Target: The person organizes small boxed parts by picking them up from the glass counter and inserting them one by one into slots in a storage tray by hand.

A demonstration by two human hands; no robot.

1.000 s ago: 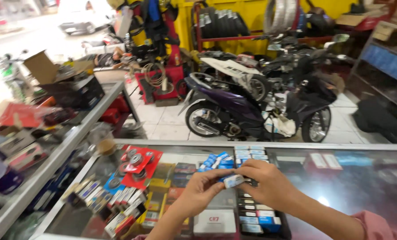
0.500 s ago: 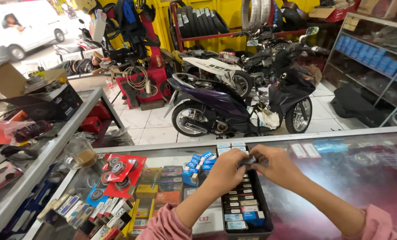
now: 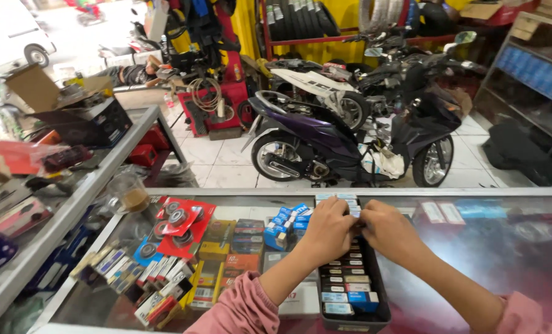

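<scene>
while the person leans over the glass tabletop (image 3: 511,247), both hands meet above the far end of a long black tray (image 3: 380,309) that sits on the glass near its near edge, abt mid-width. the left hand (image 3: 329,229) is curled, knuckles up, fingers bent down into the tray's far end; the right hand (image 3: 388,230) is curled the same way, just beside it & touching it at the fingertips. both look closed on smth small between them, but the hands hide it, so can't tell what it is or how tight the grip is. pink sleeves show at both forearms.

the tray holds a row of small flat boxes (image 3: 344,287), packed edge to edge from the near end up to the hands; one near the front is blue.

under the glass, left of the tray: a cluster of small blue boxes (image 3: 286,221) just beside the left hand, then yellowish packs (image 3: 217,238), then red blister cards w/ round bearings (image 3: 180,221) farther left. a clear cup w/ brownish liquid (image 3: 127,193) stands nr the tabletop's far left corner.

beyond the far edge, on the tiled floor, a dark purple scooter (image 3: 325,139) is parked side-on, w/ a white motorbike (image 3: 316,83) behind it. tyres hang on a rack against the yellow wall.
</scene>
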